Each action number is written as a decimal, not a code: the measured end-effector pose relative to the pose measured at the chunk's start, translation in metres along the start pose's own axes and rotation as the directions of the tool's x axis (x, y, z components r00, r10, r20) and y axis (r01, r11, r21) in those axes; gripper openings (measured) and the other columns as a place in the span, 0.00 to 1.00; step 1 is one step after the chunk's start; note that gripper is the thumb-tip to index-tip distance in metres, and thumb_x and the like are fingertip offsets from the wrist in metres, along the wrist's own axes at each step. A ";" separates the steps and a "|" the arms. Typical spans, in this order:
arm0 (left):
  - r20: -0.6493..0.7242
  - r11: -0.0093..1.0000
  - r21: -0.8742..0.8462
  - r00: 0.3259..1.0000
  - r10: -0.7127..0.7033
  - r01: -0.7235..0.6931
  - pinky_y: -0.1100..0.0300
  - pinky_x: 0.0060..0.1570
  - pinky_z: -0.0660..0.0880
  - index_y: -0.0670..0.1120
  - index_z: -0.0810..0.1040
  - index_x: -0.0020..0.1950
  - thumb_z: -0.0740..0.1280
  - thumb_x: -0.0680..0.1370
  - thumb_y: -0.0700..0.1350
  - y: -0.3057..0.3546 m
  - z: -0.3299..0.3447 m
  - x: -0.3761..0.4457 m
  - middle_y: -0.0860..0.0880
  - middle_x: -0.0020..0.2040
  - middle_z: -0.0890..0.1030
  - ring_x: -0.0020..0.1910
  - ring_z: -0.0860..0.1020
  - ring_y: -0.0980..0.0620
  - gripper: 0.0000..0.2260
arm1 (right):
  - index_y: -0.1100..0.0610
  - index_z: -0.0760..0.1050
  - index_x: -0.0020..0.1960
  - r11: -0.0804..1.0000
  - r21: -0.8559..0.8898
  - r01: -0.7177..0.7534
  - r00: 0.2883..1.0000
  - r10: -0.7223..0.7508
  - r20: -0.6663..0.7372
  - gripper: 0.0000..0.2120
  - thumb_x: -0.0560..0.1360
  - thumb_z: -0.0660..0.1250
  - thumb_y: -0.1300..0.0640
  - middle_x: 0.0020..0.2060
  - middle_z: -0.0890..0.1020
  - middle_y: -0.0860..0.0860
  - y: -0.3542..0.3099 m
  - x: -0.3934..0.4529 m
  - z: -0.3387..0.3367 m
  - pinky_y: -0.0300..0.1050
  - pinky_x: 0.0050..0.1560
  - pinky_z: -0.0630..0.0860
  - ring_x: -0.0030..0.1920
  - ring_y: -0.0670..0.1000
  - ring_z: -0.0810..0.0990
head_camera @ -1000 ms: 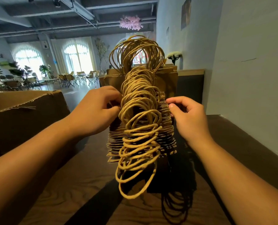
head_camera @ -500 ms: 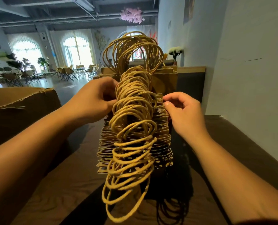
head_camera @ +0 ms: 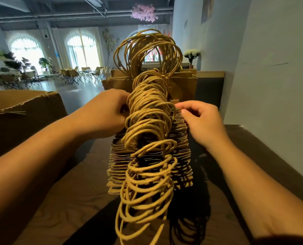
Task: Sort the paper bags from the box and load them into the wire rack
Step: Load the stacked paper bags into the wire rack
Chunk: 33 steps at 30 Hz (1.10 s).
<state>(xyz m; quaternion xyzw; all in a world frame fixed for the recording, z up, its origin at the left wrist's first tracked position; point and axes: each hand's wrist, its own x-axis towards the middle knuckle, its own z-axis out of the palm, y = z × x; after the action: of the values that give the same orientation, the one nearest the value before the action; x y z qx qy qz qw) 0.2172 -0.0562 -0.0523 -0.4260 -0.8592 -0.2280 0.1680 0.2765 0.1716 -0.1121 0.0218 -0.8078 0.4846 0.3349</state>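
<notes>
The paper bags [head_camera: 150,163] stand upright in a dense row on the table [head_camera: 62,206], top edges facing up, running from the near foreground away toward the wall end; the wire rack that would carry them cannot be made out beneath the stack. Their twisted paper-cord handles [head_camera: 147,131] form a continuous tangle of loops along the centre of the row, the nearest loops hanging down over the front of the stack and the farthest standing up in an arch. The left hand [head_camera: 103,114] is at the left side of the row, fingers curled in against the bag edges behind the handles; the fingertips are hidden, so whether it grips a bag cannot be told. The right hand [head_camera: 202,121] is at the right side, thumb and forefinger pinching the top edge of a bag, remaining fingers curled. A cardboard box [head_camera: 21,119] with an open, ragged top edge sits to the left of the bags. A light wall [head_camera: 274,85] borders the table on the right.
</notes>
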 end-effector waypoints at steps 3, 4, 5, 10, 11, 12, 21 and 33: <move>0.008 1.000 -0.003 1.000 0.004 -0.004 0.58 0.48 0.74 0.43 0.82 0.52 0.70 0.78 0.39 -0.004 -0.002 0.000 0.45 0.51 0.82 0.50 0.79 0.46 0.04 | 0.38 0.79 0.49 1.000 -0.003 -0.014 0.996 0.014 0.091 0.15 0.81 0.64 0.59 0.47 0.81 0.35 -0.002 -0.002 -0.005 0.31 0.49 0.71 0.51 0.33 0.78; 0.019 1.000 -0.003 1.000 0.007 -0.007 0.53 0.50 0.76 0.44 0.83 0.53 0.70 0.78 0.40 -0.005 -0.002 0.001 0.46 0.53 0.81 0.51 0.79 0.46 0.05 | 0.37 0.78 0.49 1.000 -0.015 -0.015 0.995 0.016 0.103 0.15 0.82 0.64 0.58 0.46 0.81 0.34 -0.001 -0.002 -0.006 0.29 0.47 0.71 0.49 0.31 0.77; 0.025 1.000 -0.002 1.000 0.012 -0.012 0.48 0.52 0.76 0.45 0.84 0.53 0.71 0.78 0.39 -0.006 -0.003 0.002 0.47 0.54 0.81 0.51 0.79 0.47 0.05 | 0.37 0.78 0.49 1.000 -0.018 -0.017 0.994 0.019 0.109 0.15 0.82 0.64 0.58 0.46 0.81 0.33 -0.001 -0.002 -0.007 0.26 0.44 0.70 0.48 0.29 0.77; -0.022 0.996 -0.088 1.000 -0.007 0.005 0.44 0.52 0.78 0.48 0.84 0.48 0.71 0.77 0.35 -0.010 -0.006 0.007 0.48 0.48 0.84 0.50 0.82 0.45 0.08 | 0.43 0.81 0.51 0.998 0.041 -0.044 0.996 0.040 0.076 0.11 0.81 0.64 0.58 0.47 0.83 0.39 -0.003 0.003 -0.008 0.24 0.37 0.73 0.48 0.38 0.80; -0.022 0.995 -0.099 1.000 -0.013 0.011 0.46 0.51 0.79 0.50 0.84 0.47 0.71 0.77 0.34 -0.010 -0.006 0.008 0.50 0.47 0.85 0.49 0.82 0.47 0.11 | 0.44 0.81 0.51 0.998 0.040 -0.040 0.997 0.037 0.061 0.10 0.81 0.65 0.58 0.46 0.83 0.41 -0.003 0.005 -0.007 0.27 0.37 0.75 0.47 0.40 0.81; -0.022 0.995 -0.098 1.000 -0.013 0.011 0.49 0.49 0.79 0.53 0.83 0.45 0.71 0.77 0.33 -0.010 -0.006 0.009 0.51 0.46 0.85 0.47 0.83 0.48 0.13 | 0.45 0.82 0.50 0.997 0.055 -0.046 0.998 0.044 0.047 0.10 0.81 0.65 0.58 0.45 0.84 0.42 -0.002 0.007 -0.006 0.29 0.36 0.76 0.44 0.41 0.82; 0.033 0.992 -0.124 0.999 0.019 -0.015 0.73 0.40 0.69 0.63 0.79 0.40 0.73 0.76 0.35 -0.009 -0.011 0.014 0.68 0.36 0.82 0.38 0.79 0.66 0.21 | 0.44 0.79 0.47 0.997 0.074 0.008 0.998 -0.013 0.068 0.13 0.82 0.64 0.61 0.43 0.81 0.40 -0.009 0.008 -0.008 0.24 0.33 0.72 0.40 0.28 0.78; 0.085 0.970 -0.238 0.994 0.073 -0.051 0.70 0.45 0.73 0.62 0.81 0.45 0.74 0.74 0.34 -0.013 -0.015 0.014 0.65 0.41 0.84 0.43 0.81 0.63 0.19 | 0.44 0.80 0.49 0.995 -0.055 0.078 0.987 -0.069 0.142 0.11 0.78 0.70 0.61 0.44 0.81 0.39 -0.009 0.013 -0.011 0.24 0.36 0.73 0.43 0.29 0.78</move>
<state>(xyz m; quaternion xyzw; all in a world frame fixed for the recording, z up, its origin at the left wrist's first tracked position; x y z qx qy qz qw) 0.2002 -0.0621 -0.0365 -0.4798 -0.8192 -0.3028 0.0831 0.2752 0.1795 -0.0941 0.0754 -0.8424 0.4443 0.2954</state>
